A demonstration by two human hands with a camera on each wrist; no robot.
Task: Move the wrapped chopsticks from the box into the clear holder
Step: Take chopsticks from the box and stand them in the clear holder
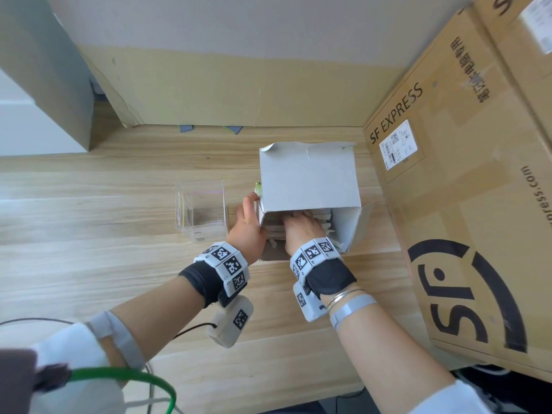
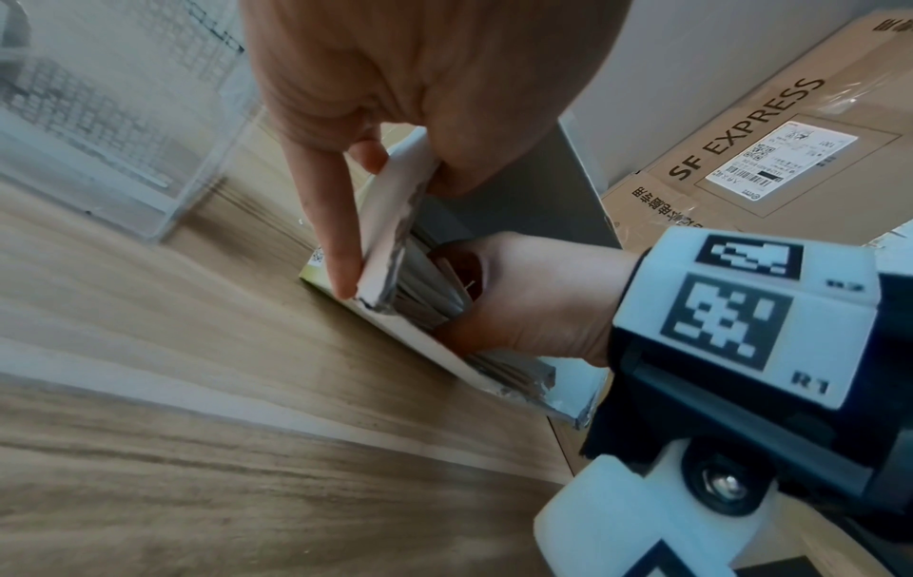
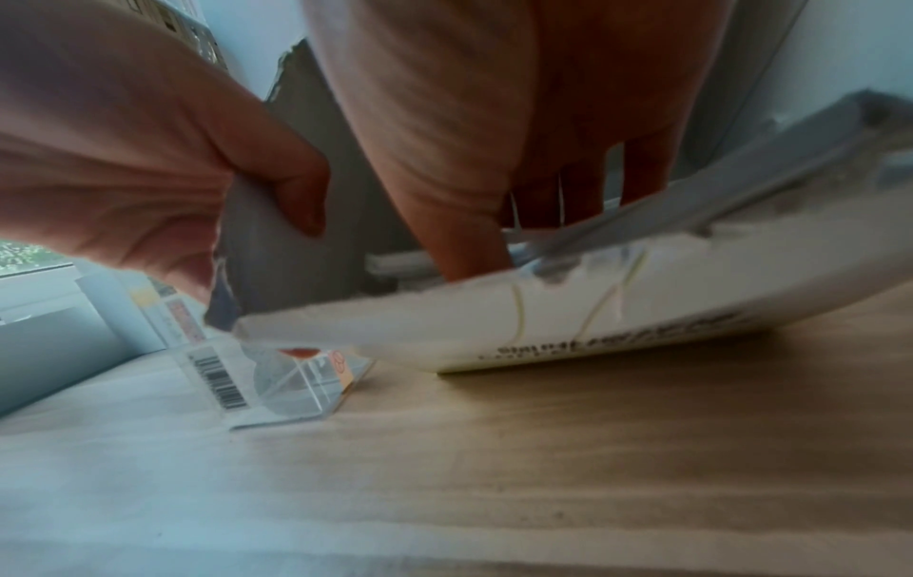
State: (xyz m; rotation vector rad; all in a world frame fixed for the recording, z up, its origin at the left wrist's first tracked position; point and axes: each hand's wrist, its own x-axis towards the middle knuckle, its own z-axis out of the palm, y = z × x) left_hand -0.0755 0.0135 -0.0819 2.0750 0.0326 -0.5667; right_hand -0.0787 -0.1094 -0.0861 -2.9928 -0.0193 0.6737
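A white cardboard box (image 1: pixel 307 177) lies on its side on the wooden table, its open end facing me. Wrapped chopsticks (image 1: pixel 324 218) fill it. My right hand (image 1: pixel 298 225) reaches into the opening; in the left wrist view its thumb and fingers curl round a bundle of wrapped chopsticks (image 2: pixel 430 289). My left hand (image 1: pixel 248 222) pinches the box's left wall (image 2: pixel 390 230) between thumb and index finger. The clear holder (image 1: pixel 203 210) stands just left of the box. My right fingertips are hidden inside the box.
A large SF Express carton (image 1: pixel 466 204) stands close on the right of the box. Flat cardboard (image 1: pixel 209 94) leans against the wall behind. A grey block (image 1: pixel 41 85) stands at the far left. Bare wooden tabletop (image 1: pixel 104 249) lies in front of the holder.
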